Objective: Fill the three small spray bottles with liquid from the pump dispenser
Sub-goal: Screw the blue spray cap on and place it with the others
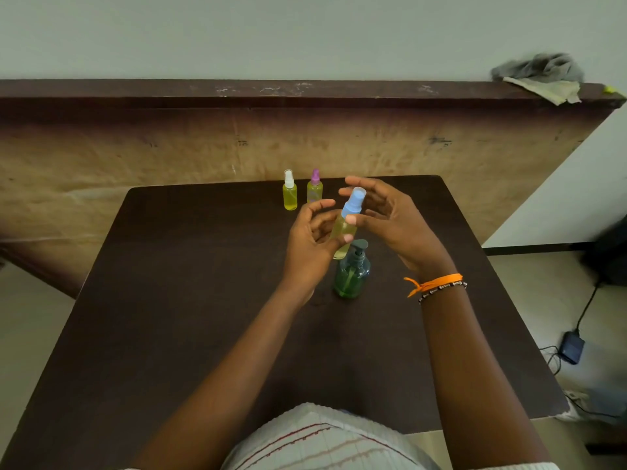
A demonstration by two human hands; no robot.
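Blue-capped spray bottle (346,222) held between both hands above the surface (203,300), long axis tilted, cap up and away. Left hand (314,239) grips the body; right hand (383,212) spread beside the cap, thumb touching. Pump dispenser (352,273) just below, partly hiding the bottle's base. Fill level hard to judge.

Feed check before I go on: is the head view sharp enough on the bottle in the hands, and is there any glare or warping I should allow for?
Head view: the blue-capped bottle and both hands, left and right, are softly blurred; the white-capped bottle and purple-capped bottle behind read sharper. Lighting is dim and even, with no glare on the dark table. Wide-angle distortion bows the wooden ledge.
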